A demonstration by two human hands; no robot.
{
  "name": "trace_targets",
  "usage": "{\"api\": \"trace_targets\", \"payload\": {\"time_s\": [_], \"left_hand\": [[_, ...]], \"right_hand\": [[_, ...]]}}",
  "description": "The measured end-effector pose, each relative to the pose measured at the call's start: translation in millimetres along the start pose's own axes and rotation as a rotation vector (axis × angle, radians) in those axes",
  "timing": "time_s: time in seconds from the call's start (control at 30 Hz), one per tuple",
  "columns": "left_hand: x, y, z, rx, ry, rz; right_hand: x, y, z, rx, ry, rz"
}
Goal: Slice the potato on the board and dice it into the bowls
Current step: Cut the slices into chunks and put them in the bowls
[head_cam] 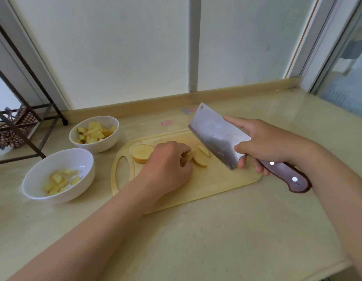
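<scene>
Mid-dice: I'm pinching the potato slices (200, 162) on the board (216, 185) with my left hand (168, 165), right hand (263, 145) gripping the raised cleaver (214, 136), probably chopping across them next.

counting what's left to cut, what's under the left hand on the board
The left hand pinches a potato slice, only its edge showing. A thick round pokes out beside it, partly covered. Anything else under the palm is hidden.

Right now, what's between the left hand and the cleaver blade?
Head view: two potato slices on the cutting board, between left hand and cleaver; left fingers pinch a third slice.
</scene>
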State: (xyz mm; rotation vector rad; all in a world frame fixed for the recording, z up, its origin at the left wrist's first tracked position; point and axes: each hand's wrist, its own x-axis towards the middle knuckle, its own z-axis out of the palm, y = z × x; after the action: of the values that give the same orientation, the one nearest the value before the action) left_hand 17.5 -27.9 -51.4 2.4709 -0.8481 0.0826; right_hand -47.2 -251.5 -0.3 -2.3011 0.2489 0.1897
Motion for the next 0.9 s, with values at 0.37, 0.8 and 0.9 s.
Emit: {"api": "trace_targets", "payload": {"time_s": [0.37, 0.8, 0.9], "left_hand": [[5, -9, 11, -0.022, 0.153, 0.012], [-3, 17, 21, 0.226, 0.054, 0.228], [-4, 18, 23, 0.186, 0.042, 0.245]], "right_hand": [[13, 7, -7, -0.030, -0.064, -0.034], [20, 21, -5, 0.058, -0.018, -0.095], [19, 22, -5, 0.068, -0.010, -0.099]]}}
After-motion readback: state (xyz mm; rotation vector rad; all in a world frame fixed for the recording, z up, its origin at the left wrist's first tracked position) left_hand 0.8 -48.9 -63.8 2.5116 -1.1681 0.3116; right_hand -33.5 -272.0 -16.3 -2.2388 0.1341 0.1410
